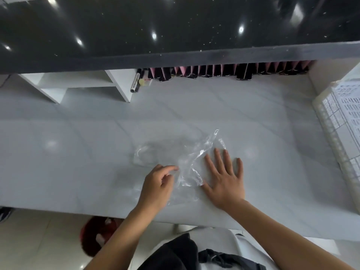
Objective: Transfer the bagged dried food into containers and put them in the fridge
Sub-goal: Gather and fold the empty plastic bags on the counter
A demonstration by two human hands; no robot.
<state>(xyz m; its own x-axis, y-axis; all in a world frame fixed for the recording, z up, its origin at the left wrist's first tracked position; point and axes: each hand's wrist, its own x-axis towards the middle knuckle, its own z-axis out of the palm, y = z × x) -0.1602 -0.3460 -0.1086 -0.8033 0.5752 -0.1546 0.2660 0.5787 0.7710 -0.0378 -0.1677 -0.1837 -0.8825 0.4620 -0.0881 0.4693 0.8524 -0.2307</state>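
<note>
Both hands meet on an empty clear plastic bag: right hand flat and spread, left hand pinching its edge; it looks light, limp, slippery.

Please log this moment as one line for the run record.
left hand: pinching crumpled clear plastic bag | right hand: flat, pressing bag on white marble-look table | containers: none visible

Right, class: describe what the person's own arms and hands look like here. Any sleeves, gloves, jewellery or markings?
Both forearms are bare as far as the frame shows: no sleeves reach into view. The left hand and the right hand wear no gloves, and no rings, watch or bracelet show at the fingers or wrists. No markings are visible. The nails look short and unpainted, though the picture is a little soft.
</note>
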